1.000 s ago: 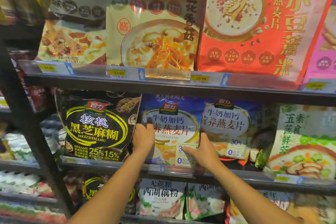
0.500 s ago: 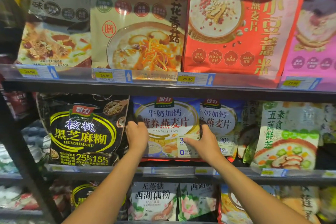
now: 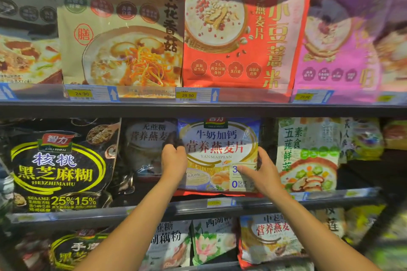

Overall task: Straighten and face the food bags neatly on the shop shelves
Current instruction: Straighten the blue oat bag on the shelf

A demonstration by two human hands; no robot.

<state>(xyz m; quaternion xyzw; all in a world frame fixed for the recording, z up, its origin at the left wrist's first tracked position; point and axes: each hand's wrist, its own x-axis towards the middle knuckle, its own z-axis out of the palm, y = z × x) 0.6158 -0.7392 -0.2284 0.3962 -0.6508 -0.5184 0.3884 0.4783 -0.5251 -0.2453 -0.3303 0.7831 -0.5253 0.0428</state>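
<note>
The blue oat-flake bag point(image 3: 220, 152) is held upright on the middle shelf point(image 3: 198, 207) — between the black sesame bag point(image 3: 59, 167) and the green vegetable bag point(image 3: 308, 154). Its left edge is gripped by the curled left hand point(image 3: 174, 160); its right edge is clasped by the half-open right hand point(image 3: 262, 171) — thumb laid across the front.

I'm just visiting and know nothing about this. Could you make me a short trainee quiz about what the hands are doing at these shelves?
1. True or false: both hands are on the same bag.
2. Which bag is held? A) the black sesame bag B) the blue oatmeal bag C) the red bag on the top shelf
3. Fill in: the yellow price tag under the red bag reads ____.

Key:
1. True: the left hand grips the blue oatmeal bag's left edge and the right hand its right edge.
2. B, on the middle shelf.
3. 29.90
</note>
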